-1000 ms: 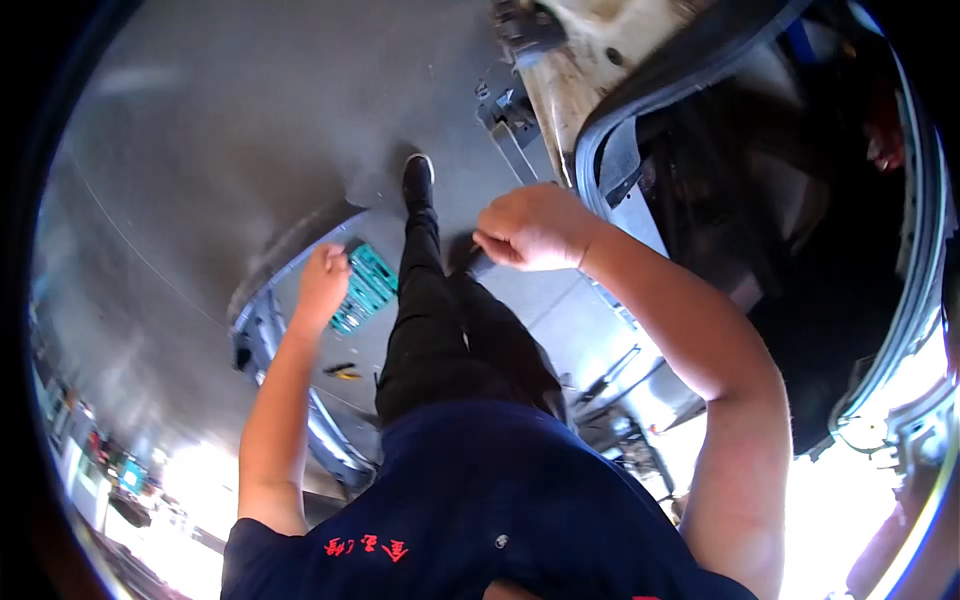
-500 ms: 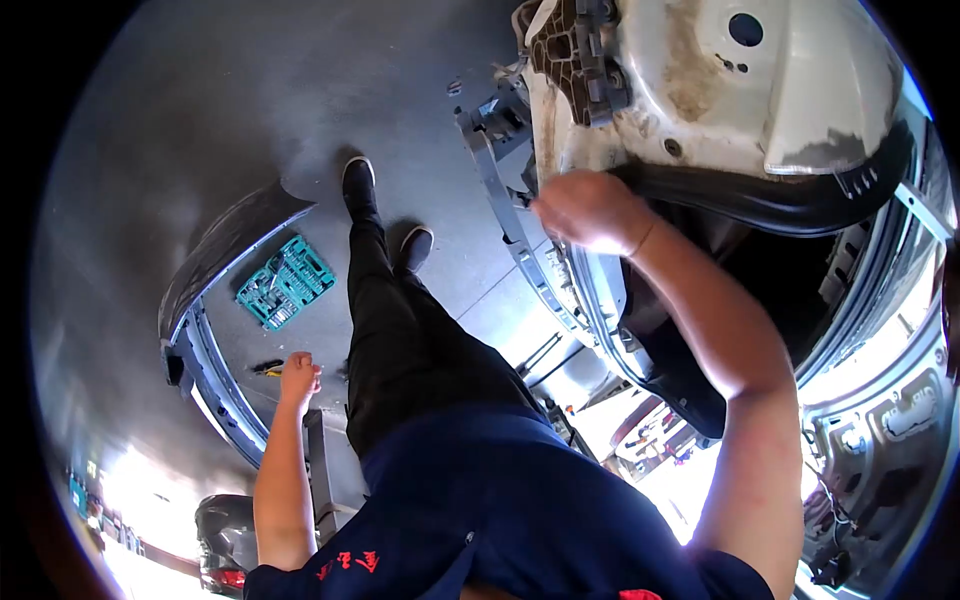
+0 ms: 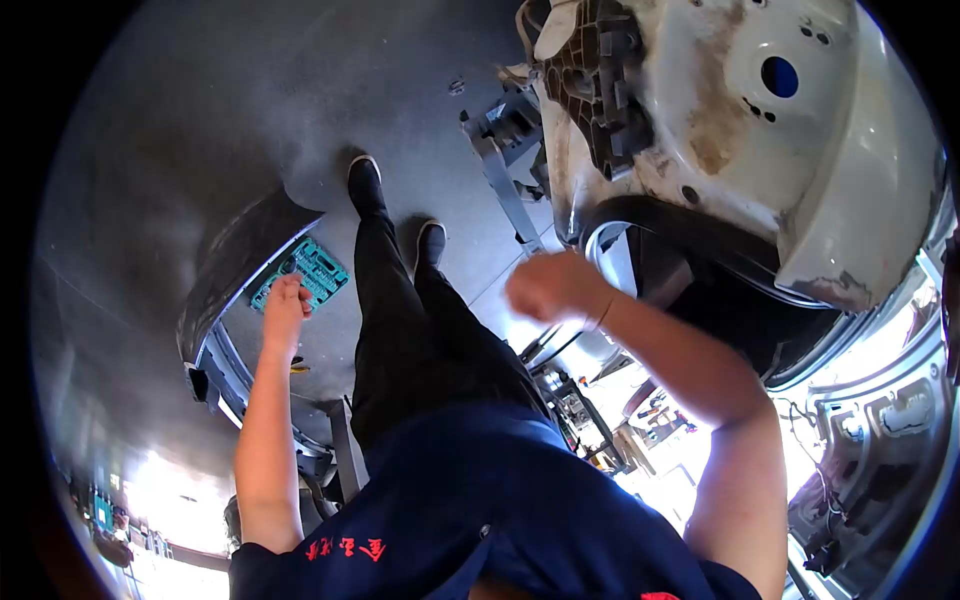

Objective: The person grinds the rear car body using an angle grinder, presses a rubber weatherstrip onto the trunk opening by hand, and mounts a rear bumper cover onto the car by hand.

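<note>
My left hand (image 3: 287,304) hangs in front of me with its fingers curled in. In my view it overlaps the edge of an open teal tool case (image 3: 322,272) that lies on the floor below; no contact shows. Whether anything is inside the fingers is hidden. My right hand (image 3: 556,286) is a blurred fist held out to the right, apart from the white car body (image 3: 700,130). What that fist holds, if anything, cannot be made out. The car body's dark open wheel arch area (image 3: 690,235) is beside it.
A curved dark bumper-like panel (image 3: 215,285) lies on the floor left of the tool case. A metal bracket frame (image 3: 505,180) sticks out by the car. A yellow-handled tool (image 3: 299,369) is on the floor. At lower right stands a stripped door panel (image 3: 890,440).
My left hand has swung forward over the tool case. My right hand has drawn back from the car's edge toward my body. The car body appears lower and larger in view.
</note>
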A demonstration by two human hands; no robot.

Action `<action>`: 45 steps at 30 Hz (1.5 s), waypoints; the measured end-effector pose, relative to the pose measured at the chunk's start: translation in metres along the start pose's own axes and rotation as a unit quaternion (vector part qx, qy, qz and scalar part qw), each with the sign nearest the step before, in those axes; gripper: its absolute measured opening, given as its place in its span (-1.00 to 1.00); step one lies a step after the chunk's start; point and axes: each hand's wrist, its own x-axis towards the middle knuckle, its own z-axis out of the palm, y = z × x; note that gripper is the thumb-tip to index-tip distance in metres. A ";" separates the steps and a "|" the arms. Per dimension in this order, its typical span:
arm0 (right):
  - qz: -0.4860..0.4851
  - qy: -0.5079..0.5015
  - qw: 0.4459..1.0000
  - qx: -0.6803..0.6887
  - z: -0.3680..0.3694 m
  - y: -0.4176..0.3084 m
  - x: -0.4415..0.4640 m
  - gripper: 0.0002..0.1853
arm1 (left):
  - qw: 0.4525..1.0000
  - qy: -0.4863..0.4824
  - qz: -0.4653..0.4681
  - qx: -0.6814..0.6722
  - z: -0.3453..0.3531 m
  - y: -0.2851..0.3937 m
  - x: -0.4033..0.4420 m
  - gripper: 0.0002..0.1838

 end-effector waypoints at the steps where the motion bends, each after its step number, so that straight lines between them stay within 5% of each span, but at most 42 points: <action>1: -0.056 -0.099 0.990 0.079 0.009 -0.009 0.002 -0.77 | 1.000 0.000 -0.003 0.001 0.001 -0.004 0.002 -0.73; 3: -0.067 -0.214 0.974 -0.007 0.018 -0.008 0.000 -0.79 | 0.999 -0.009 -0.037 0.012 0.000 -0.021 -0.007 -0.72; 5: -0.014 -0.085 0.996 0.025 0.018 0.079 -0.017 -0.79 | 0.998 -0.017 -0.053 0.007 -0.004 -0.036 -0.014 -0.71; 8: 0.014 -0.038 0.996 -0.077 0.031 0.061 -0.017 -0.81 | 0.997 0.011 -0.082 0.000 -0.010 -0.066 -0.026 -0.73; 9: 0.000 0.099 0.992 -0.076 0.037 0.048 -0.009 -0.76 | 0.996 0.012 -0.084 0.000 -0.014 -0.075 -0.033 -0.73; 12: -0.099 0.106 0.989 -0.006 0.038 0.022 0.003 -0.76 | 0.991 0.053 -0.120 0.037 -0.013 -0.090 -0.036 -0.71; 14: -0.155 -0.053 0.987 -0.001 0.039 0.031 -0.001 -0.80 | 0.992 0.059 -0.104 0.026 -0.012 -0.104 -0.040 -0.71; 15: -0.029 0.002 0.999 0.026 0.048 0.103 -0.005 -0.79 | 0.994 0.062 -0.088 0.016 -0.009 -0.111 -0.042 -0.71; 16: -0.194 0.030 0.979 -0.052 0.018 0.080 -0.003 -0.81 | 0.994 0.068 -0.089 0.012 -0.003 -0.115 -0.048 -0.71; 21: -0.132 0.166 0.973 -0.092 0.026 0.056 0.006 -0.76 | 0.996 0.082 -0.022 -0.017 0.050 -0.126 -0.069 -0.69; 25: -0.313 0.157 0.934 -0.070 0.023 0.075 0.013 -0.76 | 0.991 0.086 -0.041 -0.097 0.113 -0.125 -0.093 -0.71; 27: -0.190 0.063 0.970 -0.137 0.030 0.083 0.033 -0.81 | 0.989 0.091 -0.020 -0.119 0.150 -0.100 -0.102 -0.72; 30: -0.194 0.242 0.947 -0.082 0.025 0.074 0.075 -0.82 | 0.984 0.043 0.132 -0.112 0.201 -0.030 -0.117 -0.69; 33: -0.197 0.299 0.933 -0.006 0.037 0.034 0.032 -0.79 | 0.945 -0.016 0.273 -0.179 0.254 0.064 -0.135 -0.69; 37: 0.041 0.143 0.983 0.103 0.113 0.022 -0.069 -0.72 | 0.926 0.013 0.353 -0.131 0.329 0.136 -0.129 -0.64; 39: 0.045 0.131 0.978 0.159 0.168 0.032 -0.110 -0.70 | 0.924 0.001 0.357 -0.134 0.365 0.150 -0.101 -0.60; 42: 0.021 0.227 0.961 0.158 0.200 0.025 -0.142 -0.71 | 0.865 0.125 0.472 -0.115 0.408 0.156 -0.057 -0.60; 45: -0.034 0.345 0.925 0.157 0.173 0.022 -0.164 -0.69 | 0.693 0.333 0.638 -0.021 0.424 0.164 -0.049 -0.54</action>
